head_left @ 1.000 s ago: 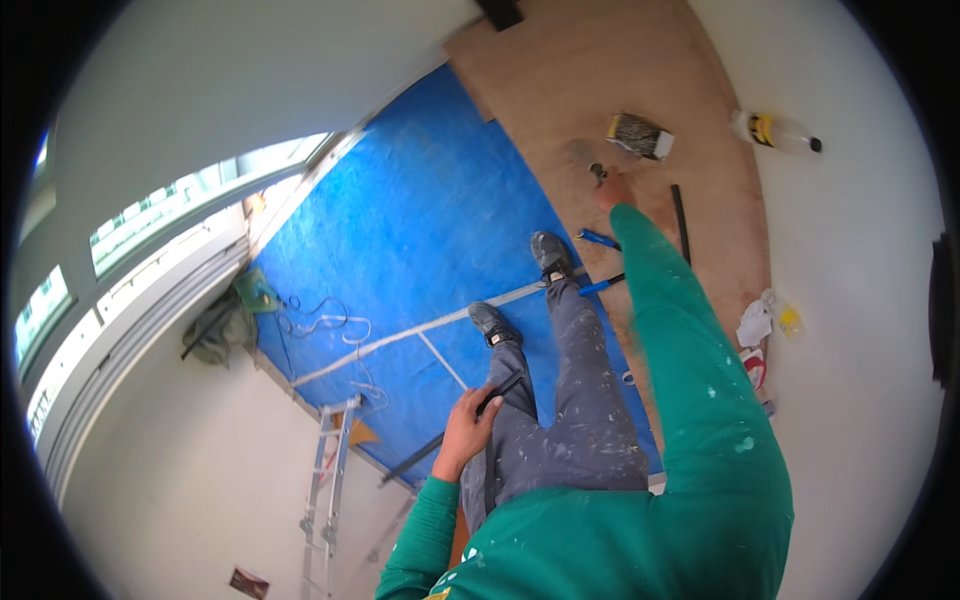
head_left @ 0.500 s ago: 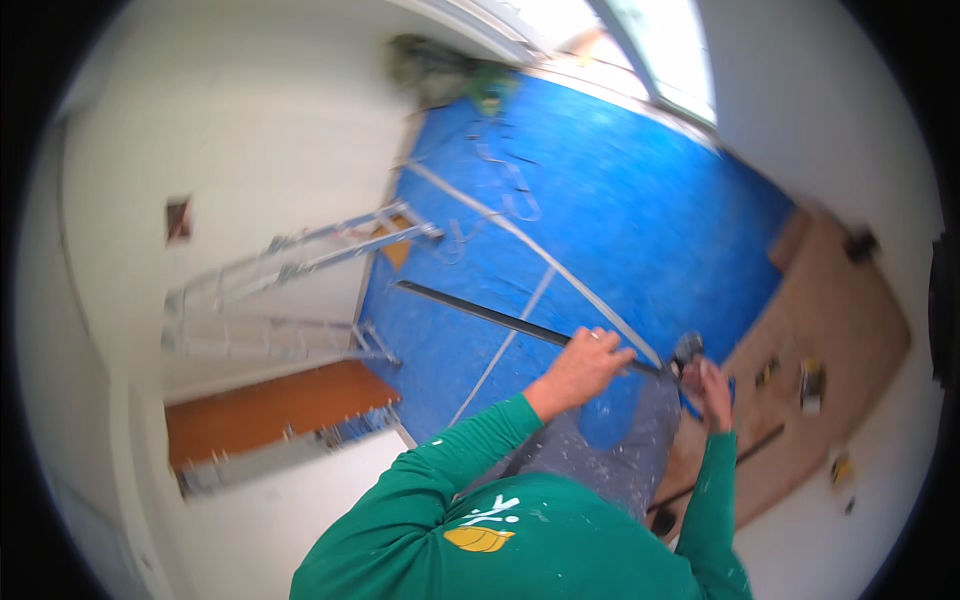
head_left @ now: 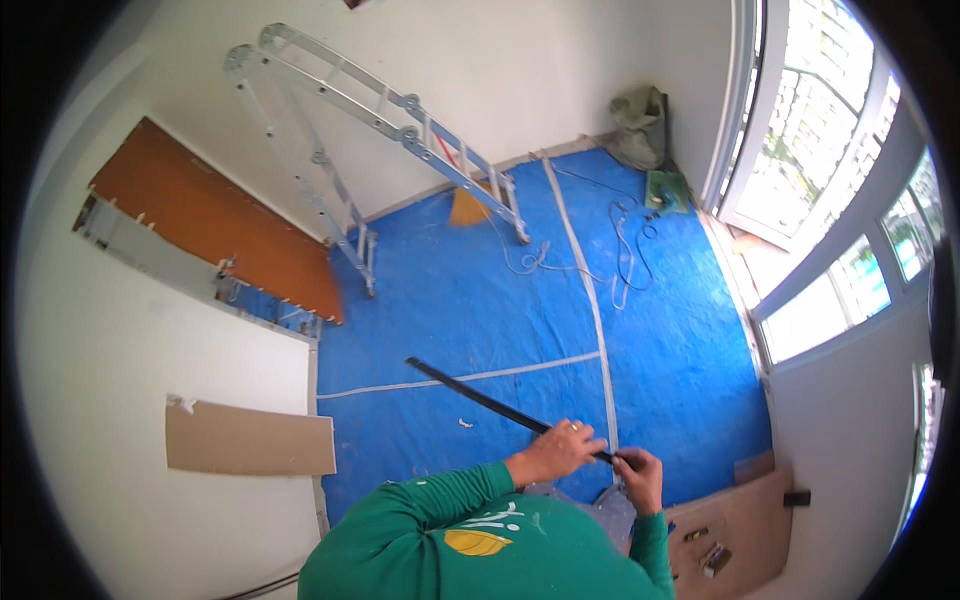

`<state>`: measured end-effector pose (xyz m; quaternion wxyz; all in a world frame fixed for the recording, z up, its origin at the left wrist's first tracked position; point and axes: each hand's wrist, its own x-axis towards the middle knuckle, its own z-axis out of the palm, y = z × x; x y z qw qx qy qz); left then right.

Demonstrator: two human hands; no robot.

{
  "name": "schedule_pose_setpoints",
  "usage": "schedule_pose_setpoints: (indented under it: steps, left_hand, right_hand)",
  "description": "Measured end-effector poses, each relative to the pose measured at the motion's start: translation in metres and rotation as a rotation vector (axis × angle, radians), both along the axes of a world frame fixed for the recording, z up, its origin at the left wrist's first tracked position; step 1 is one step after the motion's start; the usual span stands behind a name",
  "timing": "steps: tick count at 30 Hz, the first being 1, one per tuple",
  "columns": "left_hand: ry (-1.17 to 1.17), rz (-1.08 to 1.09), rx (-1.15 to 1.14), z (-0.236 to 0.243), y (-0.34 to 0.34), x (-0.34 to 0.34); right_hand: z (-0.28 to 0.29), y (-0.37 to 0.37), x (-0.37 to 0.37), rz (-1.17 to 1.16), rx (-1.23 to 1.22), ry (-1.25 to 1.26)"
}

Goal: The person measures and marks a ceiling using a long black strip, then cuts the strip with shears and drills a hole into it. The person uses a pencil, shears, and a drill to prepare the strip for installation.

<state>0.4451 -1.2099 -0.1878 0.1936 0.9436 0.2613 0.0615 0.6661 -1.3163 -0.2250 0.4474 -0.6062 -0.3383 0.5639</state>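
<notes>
Both hands grip a long black strip [head_left: 490,402] above the blue floor sheet [head_left: 660,340]: left hand [head_left: 557,450] clenched around its near part, right hand [head_left: 638,472] pinching its near end. A brown cardboard sheet [head_left: 735,520] lies near right, a folding ladder [head_left: 380,130] far left.

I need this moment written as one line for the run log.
left hand: grips black strip | right hand: grips strip end | below: blue floor sheet | nearby: ladder

A small package [head_left: 716,560] lies on the brown board [head_left: 745,520].
</notes>
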Motion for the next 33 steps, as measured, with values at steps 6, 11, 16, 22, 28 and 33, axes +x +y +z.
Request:
schedule_pose_setpoints:
  steps: [6, 11, 16, 22, 28, 33]
  left_hand:
    - [-0.092, 0.190, -0.308, 0.022, 0.040, -0.143]
    - [-0.154, 0.280, -0.509, 0.032, 0.073, -0.189]
    - [-0.527, 0.640, -0.536, 0.075, 0.154, -0.169]
    - [-0.654, 0.844, -0.589, 0.128, 0.247, -0.148]
    - [-0.808, 1.007, -0.656, 0.110, 0.330, -0.159]
    - [-0.986, 1.145, -0.740, 0.110, 0.384, -0.196]
  right_hand:
    - [0.067, 0.083, -0.066, 0.363, -0.024, -0.185]
    - [0.093, 0.121, -0.092, 0.285, -0.100, -0.081]
    - [0.107, 0.185, -0.105, 0.101, 0.131, 0.188]
    - [0.114, 0.271, -0.129, 0.267, 0.034, 0.325]
    - [0.093, 0.332, -0.181, 0.759, -0.036, 0.395]
    - [0.088, 0.356, -0.226, 0.973, -0.084, 0.387]
